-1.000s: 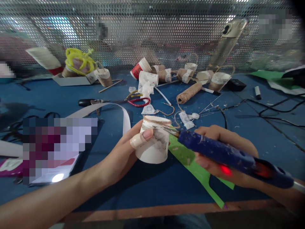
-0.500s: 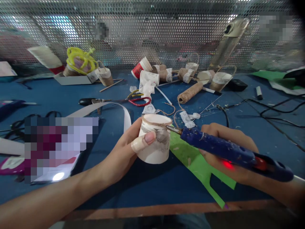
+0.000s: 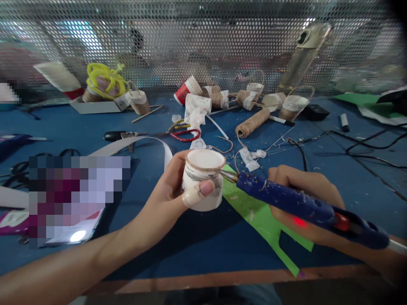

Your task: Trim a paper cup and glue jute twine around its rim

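Observation:
My left hand (image 3: pixel 173 199) is wrapped round a white paper cup (image 3: pixel 203 178) held upside down, with brown twine glued round its upper rim. A bandaged thumb presses on the cup's side. My right hand (image 3: pixel 302 203) grips a blue hot glue gun (image 3: pixel 305 207) with a red light glowing; its metal nozzle touches the cup just under the twine. Twine runs back from the cup to a spool (image 3: pixel 252 123). A green paper strip (image 3: pixel 263 218) lies on the blue table (image 3: pixel 203 250) under the cup and the gun.
Further back lie several twine-wrapped cups (image 3: pixel 292 106), a red-and-white cup stack (image 3: pixel 187 90), red-handled scissors (image 3: pixel 184 134), yellow cord (image 3: pixel 106 79) on a box, a white paper strip (image 3: pixel 140 144), black cables (image 3: pixel 365 146) and a marker (image 3: pixel 344 123). A perforated metal screen (image 3: pixel 203 42) closes the back.
My left hand has lifted and tilted the cup toward me, so its flat bottom now shows. The glue gun followed, its nozzle staying at the twine line.

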The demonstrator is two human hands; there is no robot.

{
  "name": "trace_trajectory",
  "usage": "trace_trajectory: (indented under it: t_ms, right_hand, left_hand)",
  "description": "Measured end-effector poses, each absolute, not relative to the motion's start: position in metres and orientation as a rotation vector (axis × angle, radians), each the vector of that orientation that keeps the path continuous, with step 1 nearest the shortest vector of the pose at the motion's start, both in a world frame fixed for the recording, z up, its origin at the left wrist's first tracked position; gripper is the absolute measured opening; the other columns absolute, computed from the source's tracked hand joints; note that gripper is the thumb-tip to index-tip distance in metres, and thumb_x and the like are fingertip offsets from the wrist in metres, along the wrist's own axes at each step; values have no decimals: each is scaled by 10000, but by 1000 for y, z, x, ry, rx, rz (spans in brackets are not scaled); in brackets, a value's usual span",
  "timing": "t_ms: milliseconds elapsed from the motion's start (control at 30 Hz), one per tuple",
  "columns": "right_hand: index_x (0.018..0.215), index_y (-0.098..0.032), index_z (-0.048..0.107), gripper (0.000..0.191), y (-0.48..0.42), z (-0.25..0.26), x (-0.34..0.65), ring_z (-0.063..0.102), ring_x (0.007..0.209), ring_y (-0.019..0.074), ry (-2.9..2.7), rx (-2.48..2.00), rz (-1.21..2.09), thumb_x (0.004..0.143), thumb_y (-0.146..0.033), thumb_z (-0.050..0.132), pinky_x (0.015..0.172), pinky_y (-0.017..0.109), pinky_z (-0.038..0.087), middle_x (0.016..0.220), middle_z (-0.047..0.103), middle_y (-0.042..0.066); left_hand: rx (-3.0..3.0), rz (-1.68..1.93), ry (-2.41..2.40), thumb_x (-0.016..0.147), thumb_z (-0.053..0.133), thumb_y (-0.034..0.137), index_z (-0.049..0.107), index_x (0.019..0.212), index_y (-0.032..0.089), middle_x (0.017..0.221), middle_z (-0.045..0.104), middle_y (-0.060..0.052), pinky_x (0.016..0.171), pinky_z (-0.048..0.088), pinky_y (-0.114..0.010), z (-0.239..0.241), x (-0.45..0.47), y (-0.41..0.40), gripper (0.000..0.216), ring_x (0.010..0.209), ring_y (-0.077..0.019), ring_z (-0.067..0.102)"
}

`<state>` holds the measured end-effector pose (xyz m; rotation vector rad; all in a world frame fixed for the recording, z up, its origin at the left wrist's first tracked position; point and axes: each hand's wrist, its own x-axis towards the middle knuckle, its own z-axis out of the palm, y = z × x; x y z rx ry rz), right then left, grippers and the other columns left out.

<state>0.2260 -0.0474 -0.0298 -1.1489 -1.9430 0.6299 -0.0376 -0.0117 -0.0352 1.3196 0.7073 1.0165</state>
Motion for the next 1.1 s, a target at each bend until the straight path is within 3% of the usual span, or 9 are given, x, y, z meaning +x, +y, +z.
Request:
trace_trajectory:
  t_ms: [667, 933, 1100]
  right_hand:
    - [656, -238, 348, 303, -45, -24, 228, 342, 434, 81, -1963, -1270, 520, 722, -180, 638, 414, 238, 244, 522, 389, -101]
    - [642, -238, 387, 237, -44, -19, 228, 393, 443, 90, -1974, -1280, 527, 722, -140, 587, 406, 240, 257, 520, 444, -79]
    - [654, -235, 435, 220, -42, -15, 232, 452, 467, 102, -2010, -1323, 587, 735, -106, 593, 406, 239, 306, 543, 492, -69]
  left_hand:
    - [1307, 972, 720, 987, 608, 395, 670, 1278, 349, 1246, 730, 29, 902, 500, -278, -37, -42, -9, 301, 1176, -234, 626]
    - [1291, 966, 747, 967, 617, 441, 675, 1265, 304, 1315, 718, -20, 997, 471, -376, -35, -42, -9, 333, 1286, -325, 584]
    - [1245, 974, 707, 938, 654, 441, 671, 1276, 278, 1282, 731, -44, 923, 519, -356, -30, -38, -9, 376, 1255, -336, 614]
